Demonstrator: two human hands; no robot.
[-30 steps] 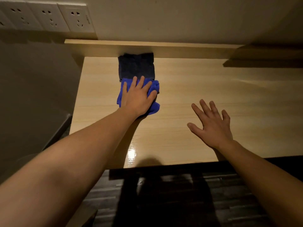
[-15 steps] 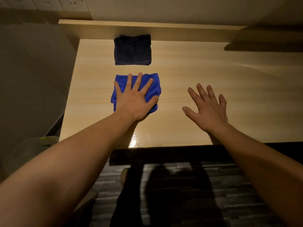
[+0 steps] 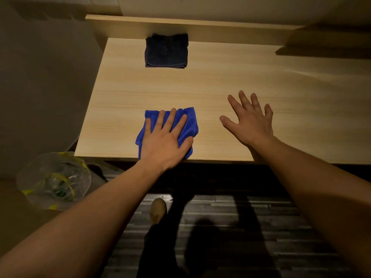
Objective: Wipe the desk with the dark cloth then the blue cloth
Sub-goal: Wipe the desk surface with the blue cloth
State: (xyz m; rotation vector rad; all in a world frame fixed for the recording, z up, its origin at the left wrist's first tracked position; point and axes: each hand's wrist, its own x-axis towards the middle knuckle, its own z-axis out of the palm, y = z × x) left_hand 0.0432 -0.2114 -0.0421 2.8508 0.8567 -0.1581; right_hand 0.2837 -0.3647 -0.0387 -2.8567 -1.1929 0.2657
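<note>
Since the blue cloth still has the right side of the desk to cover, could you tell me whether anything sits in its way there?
Only the right hand, resting open on the desk just right of the blue cloth. The dark cloth lies at the back, out of the way.

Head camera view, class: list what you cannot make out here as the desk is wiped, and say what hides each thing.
1. Middle of the blue cloth: covered by the left hand.
2. Desk right end: cut off by the frame edge.
3. Contents of the clear plastic bag: dim and blurred.
4. Whether the right hand touches the desk: cannot tell from above.
5. Dark cloth far edge: lost in shadow.
</note>
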